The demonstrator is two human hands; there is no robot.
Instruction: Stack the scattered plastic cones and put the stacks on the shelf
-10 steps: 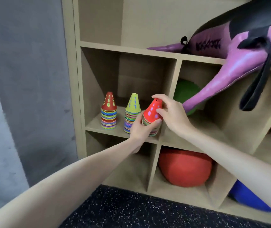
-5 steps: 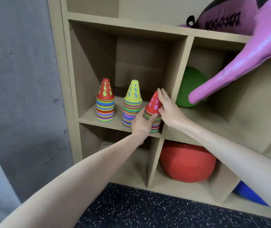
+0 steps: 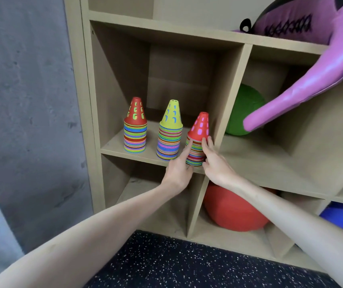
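The person is seating the third cone stack (image 3: 196,146) at the shelf (image 3: 125,149) cubby's front edge, left hand (image 3: 178,171) and right hand (image 3: 215,163) pressing straight fingers against its sides (leaning slightly), probably needing straightening before letting go.

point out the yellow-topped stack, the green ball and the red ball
yellow-topped stack (image 3: 170,138): head view, on its striped middle.
green ball (image 3: 243,109): head view, on its visible front.
red ball (image 3: 233,210): head view, on its front face.
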